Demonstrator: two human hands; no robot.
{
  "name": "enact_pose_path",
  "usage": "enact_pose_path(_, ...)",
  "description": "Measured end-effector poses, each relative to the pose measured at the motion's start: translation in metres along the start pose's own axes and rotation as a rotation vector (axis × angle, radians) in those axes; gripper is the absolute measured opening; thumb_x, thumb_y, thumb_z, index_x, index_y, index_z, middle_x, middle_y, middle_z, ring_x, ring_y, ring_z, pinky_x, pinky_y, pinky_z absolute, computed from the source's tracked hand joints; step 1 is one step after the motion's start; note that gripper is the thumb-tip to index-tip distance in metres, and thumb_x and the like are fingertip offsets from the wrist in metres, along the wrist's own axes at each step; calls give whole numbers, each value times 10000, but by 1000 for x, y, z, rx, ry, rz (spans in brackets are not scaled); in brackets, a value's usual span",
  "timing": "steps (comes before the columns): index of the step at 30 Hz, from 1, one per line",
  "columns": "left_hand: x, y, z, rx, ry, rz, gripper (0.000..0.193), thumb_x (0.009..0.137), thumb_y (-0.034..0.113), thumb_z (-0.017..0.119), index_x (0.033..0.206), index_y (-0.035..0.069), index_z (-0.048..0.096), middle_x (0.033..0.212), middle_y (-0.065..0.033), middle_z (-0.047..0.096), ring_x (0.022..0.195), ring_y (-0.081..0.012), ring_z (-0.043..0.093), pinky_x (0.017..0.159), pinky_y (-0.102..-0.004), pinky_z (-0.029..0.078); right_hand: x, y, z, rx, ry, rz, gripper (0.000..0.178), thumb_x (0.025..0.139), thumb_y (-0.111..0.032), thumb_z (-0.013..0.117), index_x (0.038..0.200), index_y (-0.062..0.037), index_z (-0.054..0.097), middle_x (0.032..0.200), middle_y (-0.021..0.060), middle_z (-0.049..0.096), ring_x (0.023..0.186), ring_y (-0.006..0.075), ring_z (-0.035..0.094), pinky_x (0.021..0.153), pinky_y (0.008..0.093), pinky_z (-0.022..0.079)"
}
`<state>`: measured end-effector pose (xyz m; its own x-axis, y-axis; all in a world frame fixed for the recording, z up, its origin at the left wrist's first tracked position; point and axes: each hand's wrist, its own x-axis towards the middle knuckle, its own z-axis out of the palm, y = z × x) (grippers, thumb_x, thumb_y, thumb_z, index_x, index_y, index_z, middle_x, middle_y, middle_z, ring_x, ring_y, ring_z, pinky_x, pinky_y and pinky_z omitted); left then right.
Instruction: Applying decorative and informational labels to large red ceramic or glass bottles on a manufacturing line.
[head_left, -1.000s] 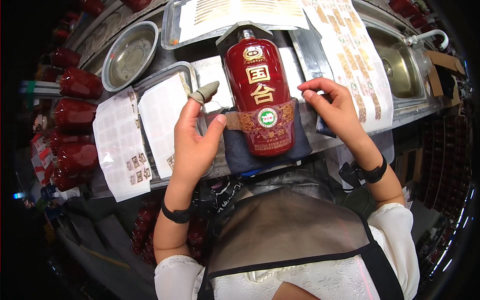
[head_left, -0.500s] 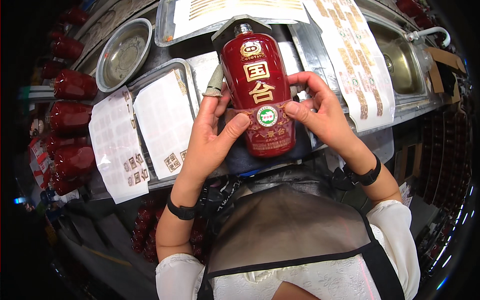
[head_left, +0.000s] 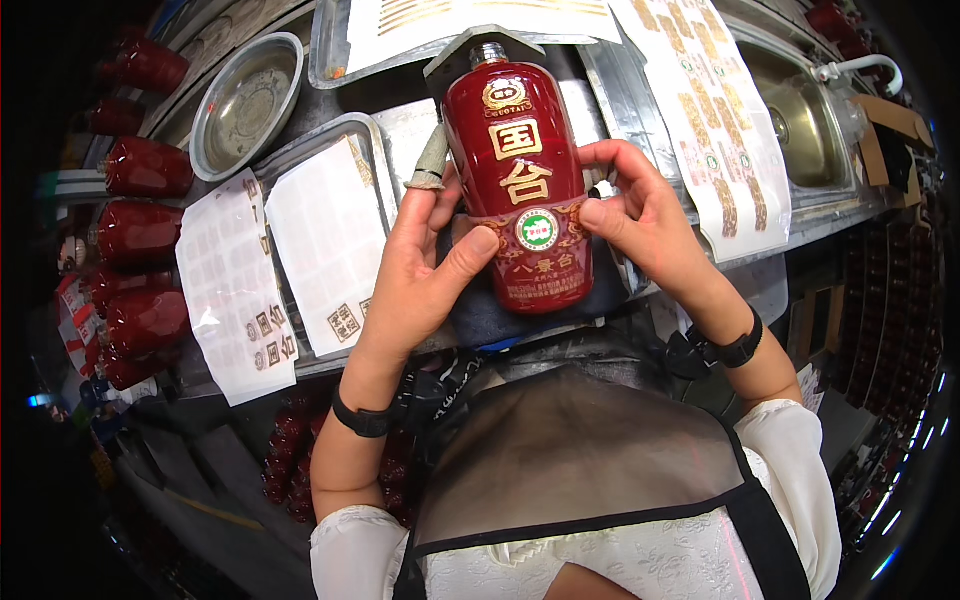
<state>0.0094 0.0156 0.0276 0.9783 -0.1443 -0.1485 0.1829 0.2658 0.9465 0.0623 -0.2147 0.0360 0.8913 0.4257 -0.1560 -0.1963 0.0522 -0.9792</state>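
- Bottle (head_left: 520, 190): a glossy dark red bottle with gold characters and a round label low on its front. It lies at the centre of the scene, neck pointing far, base resting on a dark pad (head_left: 480, 310) at the near edge of the bench.
- Left hand (head_left: 425, 265): closed against the bottle's left side, thumb pressed across the lower front band just left of the round label. One raised finger wears a grey cot (head_left: 432, 165).
- Right hand (head_left: 640, 215): grips the bottle's right side, thumb on the front band just right of the label, fingers curled round the far side.
- Wristbands: a dark band sits on each wrist.
- Sheets (head_left: 325, 245): white sheets carrying small gold decals lie left of the bottle, one in a shallow metal tray (head_left: 300, 150), another (head_left: 235, 290) hanging over the near edge.
- Bowl (head_left: 245, 105): a round metal bowl stands far left of the tray.
- Strip (head_left: 715, 120): a long white sheet of gold decals runs along the right, beside a metal sink (head_left: 800, 110).
- Spare bottles (head_left: 140, 235): more red bottles lie in a row at the far left edge, well apart from the hands.
- Apron (head_left: 580, 460): a dark apron over a white shirt fills the near centre.
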Motion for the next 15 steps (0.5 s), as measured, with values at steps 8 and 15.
enact_pose_path(8,1,-2,0,-15,-15,16,813,891,162,743,1513,-23,253,1521,-177,380,1429,-235,351,1169,-375,279,-2,-5,-1,-55,-17,38,554,861,-203,789,1279,-12,480,1211,73,559,656,-16,541,573,149,428)
enact_pose_path(15,1,-3,0,-14,-14,28,807,894,170,742,1509,-25,257,1522,-180,372,1425,-237,353,1170,-375,278,-1,-1,-3,-47,-26,25,536,871,-204,779,1275,-6,488,1203,74,565,666,-13,547,589,154,441)
